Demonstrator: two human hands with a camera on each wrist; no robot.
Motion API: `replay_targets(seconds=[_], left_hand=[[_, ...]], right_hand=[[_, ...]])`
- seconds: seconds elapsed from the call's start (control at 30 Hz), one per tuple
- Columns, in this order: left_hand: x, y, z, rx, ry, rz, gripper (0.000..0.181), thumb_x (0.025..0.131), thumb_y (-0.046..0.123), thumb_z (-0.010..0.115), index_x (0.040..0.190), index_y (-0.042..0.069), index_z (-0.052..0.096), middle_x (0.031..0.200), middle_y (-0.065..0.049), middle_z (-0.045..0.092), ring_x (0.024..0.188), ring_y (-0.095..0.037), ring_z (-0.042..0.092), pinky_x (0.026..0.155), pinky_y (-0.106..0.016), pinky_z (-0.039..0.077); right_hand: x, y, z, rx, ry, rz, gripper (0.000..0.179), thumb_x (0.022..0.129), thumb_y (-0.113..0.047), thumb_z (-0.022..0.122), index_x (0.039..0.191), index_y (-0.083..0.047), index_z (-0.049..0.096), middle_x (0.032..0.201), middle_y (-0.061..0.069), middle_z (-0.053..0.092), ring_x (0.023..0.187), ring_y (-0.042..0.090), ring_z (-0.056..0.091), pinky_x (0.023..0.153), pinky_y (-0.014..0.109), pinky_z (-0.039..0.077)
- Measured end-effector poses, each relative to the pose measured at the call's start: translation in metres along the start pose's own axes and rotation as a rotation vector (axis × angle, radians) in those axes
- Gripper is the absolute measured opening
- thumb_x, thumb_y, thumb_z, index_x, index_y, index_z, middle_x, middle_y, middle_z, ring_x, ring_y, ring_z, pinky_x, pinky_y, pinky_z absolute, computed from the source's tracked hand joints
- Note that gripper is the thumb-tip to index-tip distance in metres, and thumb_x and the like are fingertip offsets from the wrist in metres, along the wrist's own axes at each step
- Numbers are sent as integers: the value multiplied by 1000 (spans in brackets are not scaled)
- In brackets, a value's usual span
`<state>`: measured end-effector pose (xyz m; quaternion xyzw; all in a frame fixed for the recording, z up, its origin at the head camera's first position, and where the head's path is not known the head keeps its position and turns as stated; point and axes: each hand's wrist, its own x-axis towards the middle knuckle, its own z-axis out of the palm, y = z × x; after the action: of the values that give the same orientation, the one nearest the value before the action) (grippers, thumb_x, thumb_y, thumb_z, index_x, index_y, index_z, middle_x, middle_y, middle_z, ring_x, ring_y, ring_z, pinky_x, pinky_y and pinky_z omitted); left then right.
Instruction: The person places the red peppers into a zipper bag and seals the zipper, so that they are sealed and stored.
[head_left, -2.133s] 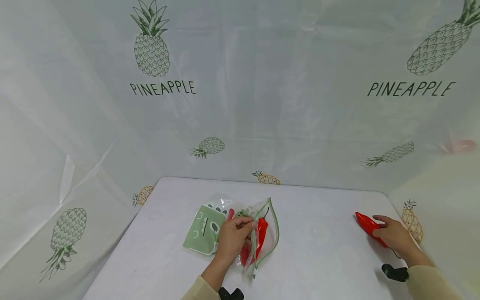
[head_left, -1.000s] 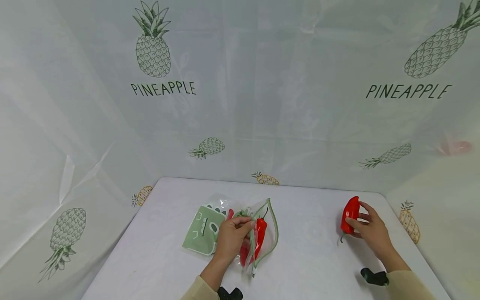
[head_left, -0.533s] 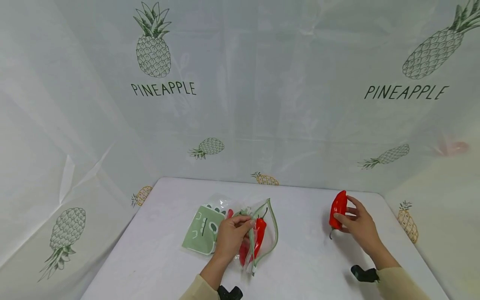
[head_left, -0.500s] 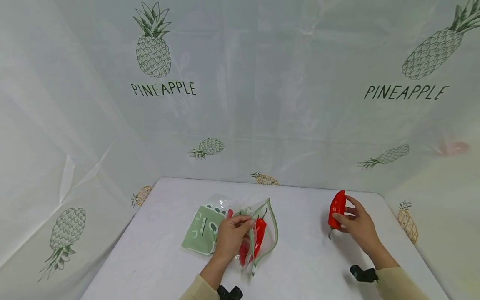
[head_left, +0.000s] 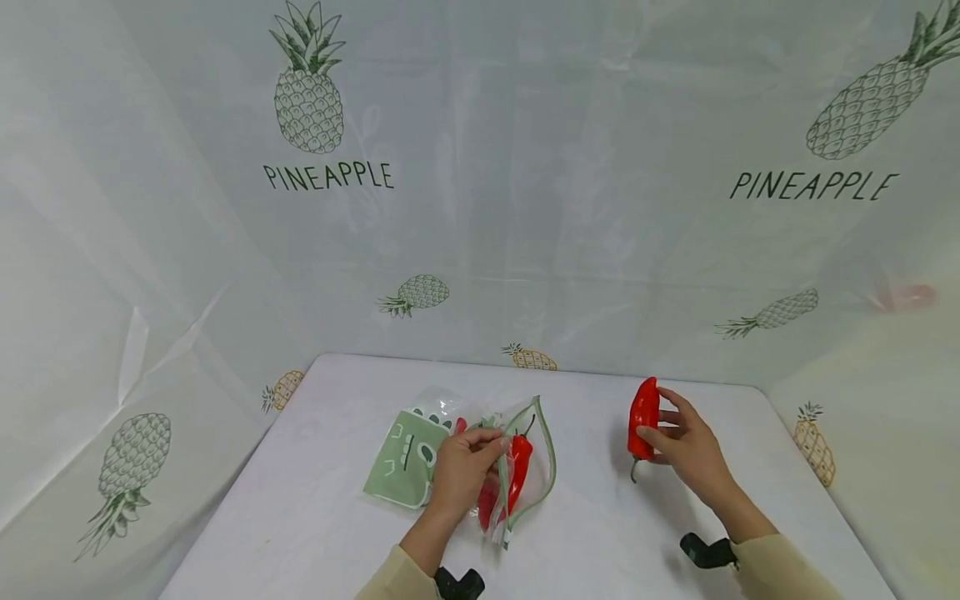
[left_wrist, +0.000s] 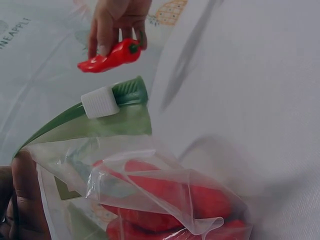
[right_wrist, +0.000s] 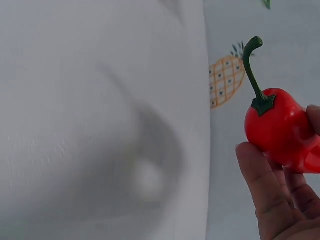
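Observation:
In the head view my left hand (head_left: 459, 477) pinches the green-edged mouth of a clear zip bag (head_left: 553, 462), which gapes toward the right. Inside lie several red peppers (head_left: 519, 467); the left wrist view shows them bunched under the film (left_wrist: 165, 200), near a white slider (left_wrist: 100, 102) on the green zip strip (left_wrist: 55, 122). My right hand (head_left: 692, 450) holds another red pepper (head_left: 642, 421) above the table, to the right of the bag. Its green stem (right_wrist: 252, 75) points down in the head view, and thumb and fingers grip its sides.
A green panel with a white cartoon face (head_left: 408, 458) is on the bag's left part. The white table (head_left: 600, 533) ends at a back edge against a pineapple-print curtain (head_left: 562, 208). Black wrist mounts (head_left: 705, 550) sit below the hands.
My right hand has lifted the red pepper off the table's right side, turned it stem-down and carried it left toward the bag. My left hand stays on the bag's mouth.

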<state>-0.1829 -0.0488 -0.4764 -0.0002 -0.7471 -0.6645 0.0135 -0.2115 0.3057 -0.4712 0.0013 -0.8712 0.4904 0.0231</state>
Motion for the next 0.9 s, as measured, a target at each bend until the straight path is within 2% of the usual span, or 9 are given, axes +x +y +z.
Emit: replay_targets(seconds=[0.3, 0.63, 0.8, 0.9], left_hand=[[2, 2, 0, 8, -8, 4, 19, 97, 23, 79, 112, 12, 82, 86, -3, 74, 63, -15, 67, 59, -24, 62], [2, 3, 1, 24, -11, 30, 22, 97, 28, 79, 114, 14, 82, 89, -2, 76, 66, -16, 69, 62, -24, 63], [3, 5, 2, 21, -8, 28, 21, 96, 27, 79, 113, 14, 82, 87, -3, 75, 63, -14, 69, 61, -23, 62], [3, 6, 3, 2, -9, 29, 22, 95, 25, 80, 112, 11, 82, 87, -5, 75, 61, -13, 68, 60, -27, 63]], right_hand=[[-8, -23, 18, 28, -48, -12, 92, 95, -22, 81, 166, -13, 24, 145, 31, 52, 123, 48, 60, 70, 39, 68], [-15, -46, 45, 61, -118, 2, 83, 91, -22, 84, 160, -15, 37, 139, 26, 59, 109, 34, 68, 66, 38, 67], [-19, -53, 58, 105, -154, 17, 79, 91, -20, 85, 157, -16, 42, 134, 23, 62, 102, 29, 70, 64, 40, 67], [-22, -57, 66, 150, -188, 27, 78, 90, -18, 85, 156, -15, 45, 130, 23, 64, 98, 27, 70, 63, 42, 67]])
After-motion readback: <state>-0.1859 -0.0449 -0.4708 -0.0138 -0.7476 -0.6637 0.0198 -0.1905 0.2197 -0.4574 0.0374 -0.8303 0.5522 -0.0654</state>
